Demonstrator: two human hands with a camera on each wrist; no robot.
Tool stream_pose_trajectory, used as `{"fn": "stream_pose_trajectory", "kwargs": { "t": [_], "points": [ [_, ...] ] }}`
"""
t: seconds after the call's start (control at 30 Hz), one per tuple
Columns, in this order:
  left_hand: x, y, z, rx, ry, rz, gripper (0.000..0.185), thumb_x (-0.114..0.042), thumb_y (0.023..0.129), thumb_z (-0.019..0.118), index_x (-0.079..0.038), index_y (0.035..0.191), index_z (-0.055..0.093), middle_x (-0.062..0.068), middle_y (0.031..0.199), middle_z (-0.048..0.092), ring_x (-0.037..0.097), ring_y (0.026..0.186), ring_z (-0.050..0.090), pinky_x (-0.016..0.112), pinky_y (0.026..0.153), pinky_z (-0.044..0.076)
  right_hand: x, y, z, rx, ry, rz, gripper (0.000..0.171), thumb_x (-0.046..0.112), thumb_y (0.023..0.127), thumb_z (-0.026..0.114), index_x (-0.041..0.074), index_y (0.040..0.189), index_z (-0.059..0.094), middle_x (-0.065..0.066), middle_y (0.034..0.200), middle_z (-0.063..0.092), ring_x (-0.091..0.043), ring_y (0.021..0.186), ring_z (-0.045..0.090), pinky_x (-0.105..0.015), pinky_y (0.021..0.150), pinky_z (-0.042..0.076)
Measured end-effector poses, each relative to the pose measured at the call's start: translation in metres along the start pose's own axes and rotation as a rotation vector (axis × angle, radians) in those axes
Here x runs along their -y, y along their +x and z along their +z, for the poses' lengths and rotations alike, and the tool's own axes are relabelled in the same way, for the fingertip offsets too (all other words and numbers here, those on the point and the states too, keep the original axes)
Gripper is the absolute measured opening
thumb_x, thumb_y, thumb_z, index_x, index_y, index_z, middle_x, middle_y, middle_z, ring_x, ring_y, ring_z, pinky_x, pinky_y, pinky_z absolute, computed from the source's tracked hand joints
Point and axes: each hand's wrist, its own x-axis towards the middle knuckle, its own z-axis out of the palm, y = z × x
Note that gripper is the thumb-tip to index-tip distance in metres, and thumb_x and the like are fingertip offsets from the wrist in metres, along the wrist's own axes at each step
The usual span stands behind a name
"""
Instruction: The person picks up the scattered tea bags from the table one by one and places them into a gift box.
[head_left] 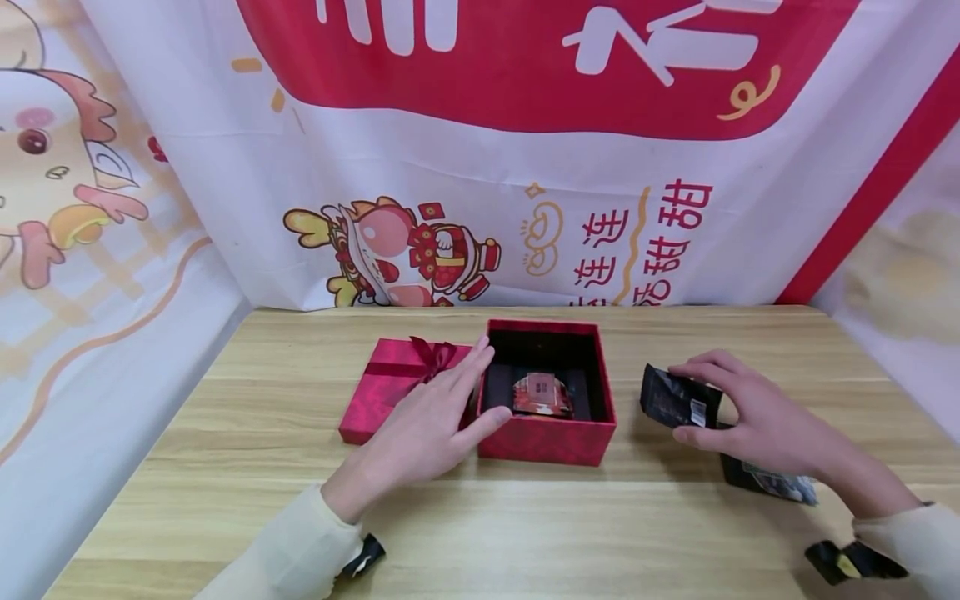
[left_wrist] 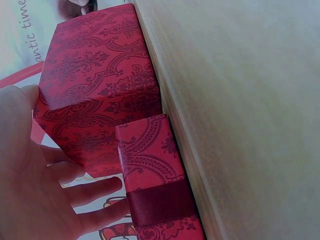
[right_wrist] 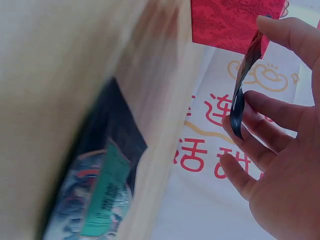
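A light wooden table (head_left: 525, 533) bears an open square red patterned cardboard box (head_left: 546, 437). The left hand (head_left: 431, 421) lies with fingers spread straight against that box's left wall. Under this hand's fingers sits a flat red lid with a dark ribbon bow (head_left: 390, 379). Right of the box, the right hand (head_left: 757, 417) pinches a small black foil packet (head_left: 675, 398) between thumb and fingers. Beneath that wrist lies another dark printed packet (head_left: 772, 482).
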Motion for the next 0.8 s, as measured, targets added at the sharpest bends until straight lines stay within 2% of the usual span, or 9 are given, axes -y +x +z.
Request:
{"fn": "stream_pose_trajectory", "kwargs": {
  "t": [0.33,0.47,0.63,0.8],
  "points": [
    [0.001,0.001,0.001,-0.006,-0.005,0.010,0.086,-0.076,0.103,0.038,-0.030,0.172,0.014,-0.011,0.180,0.011,0.021,0.163,0.030,0.059,0.125,0.039,0.014,0.022,-0.013,0.001,0.023,-0.025,0.073,0.045,0.088,0.086,0.019,0.150,0.058,-0.013,0.148,0.054,-0.036,0.125,0.058,-0.068,0.100,0.053],
    [0.002,0.001,0.001,-0.009,-0.001,0.016,0.086,-0.075,0.104,0.038,-0.030,0.172,0.014,-0.010,0.180,0.012,0.020,0.163,0.030,0.058,0.125,0.040,0.024,0.030,-0.015,0.008,0.030,-0.030,0.073,0.045,0.089,0.085,0.020,0.152,0.057,-0.012,0.150,0.053,-0.035,0.126,0.057,-0.069,0.101,0.052],
    [0.002,0.001,0.000,-0.013,-0.001,0.016,0.086,-0.074,0.104,0.041,-0.029,0.172,0.015,-0.010,0.180,0.012,0.021,0.163,0.031,0.059,0.124,0.041,0.036,0.041,-0.016,0.010,0.044,-0.042,0.073,0.046,0.089,0.085,0.019,0.151,0.058,-0.011,0.152,0.052,-0.035,0.135,0.052,-0.070,0.109,0.047],
    [0.000,0.000,-0.001,-0.016,-0.008,0.019,0.086,-0.073,0.104,0.043,-0.027,0.172,0.017,-0.009,0.180,0.012,0.023,0.162,0.032,0.060,0.124,0.041,0.048,0.053,-0.013,0.007,0.074,-0.057,0.072,0.047,0.089,0.085,0.019,0.150,0.059,-0.007,0.150,0.053,-0.030,0.137,0.050,-0.067,0.112,0.047]
  ]
}}
